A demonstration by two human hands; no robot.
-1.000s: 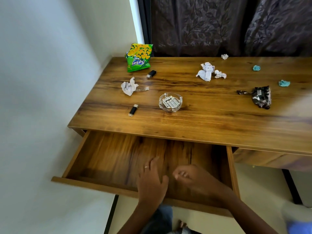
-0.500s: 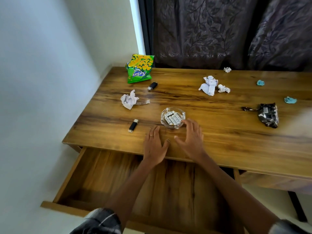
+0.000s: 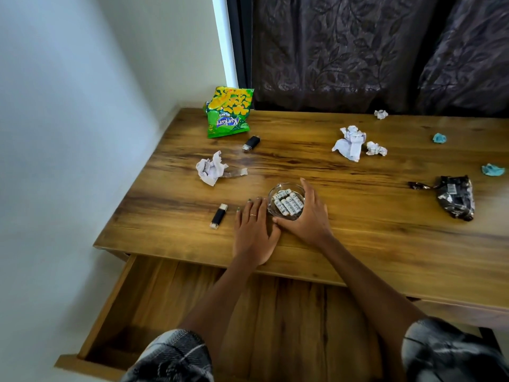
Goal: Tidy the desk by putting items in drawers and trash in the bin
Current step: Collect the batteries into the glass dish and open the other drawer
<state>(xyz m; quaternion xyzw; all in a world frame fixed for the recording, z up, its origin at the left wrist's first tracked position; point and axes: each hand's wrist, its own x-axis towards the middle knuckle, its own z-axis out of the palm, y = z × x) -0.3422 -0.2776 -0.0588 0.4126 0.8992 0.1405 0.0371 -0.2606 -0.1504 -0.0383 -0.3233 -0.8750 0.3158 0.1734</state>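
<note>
A small glass bowl holding several white batteries sits near the front of the wooden desk. My right hand curves around the bowl's right and near side, thumb and fingers touching its rim. Flat on the desk just left of the bowl lies my left hand, fingers spread, holding nothing. A black USB stick lies left of that hand. Below the desk edge the left drawer stands pulled out with bare wood inside.
Crumpled white paper lies mid-left and more crumpled paper at the back. A green snack bag and a second USB stick sit back left. A dark wrapper and blue scraps lie right. A wall runs along the left.
Both hands rose from the open drawer onto the desk. My right hand reached forward and closed around the battery bowl; my left hand slid up beside it.
</note>
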